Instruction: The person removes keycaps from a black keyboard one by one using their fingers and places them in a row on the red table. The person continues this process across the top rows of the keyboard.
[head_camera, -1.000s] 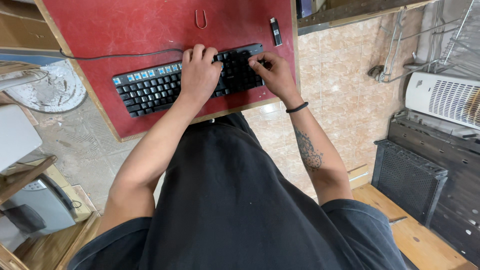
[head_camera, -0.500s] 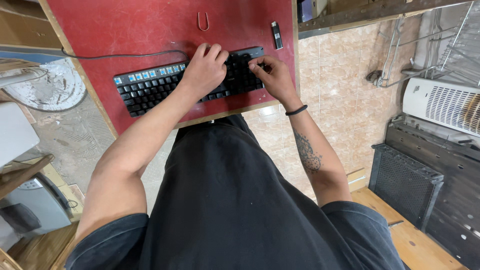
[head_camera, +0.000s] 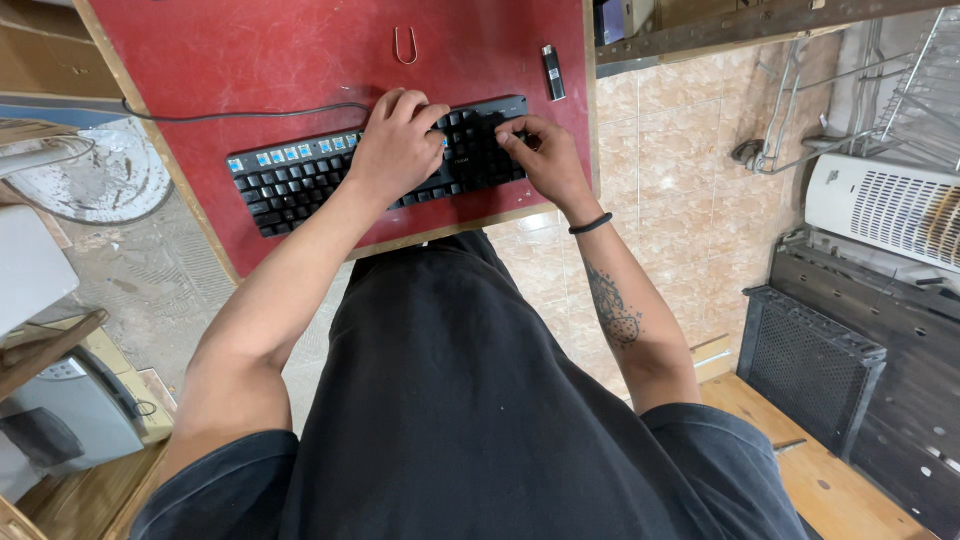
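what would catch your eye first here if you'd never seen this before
Probably the bright red table top, with a black keyboard lying slanted near its front edge. Both hands rest on the keys: the left hand near the middle, the right hand at the right end. Farther back lie a small U-shaped metal clip and a black lighter.

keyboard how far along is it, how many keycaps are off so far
Done: a short run of the top row at the left end of the keyboard shows bare blue switches.
In hand: the left hand lies over the middle keys, and the right hand fingers work near the right end.
Left: nearly all other keys wear black caps.
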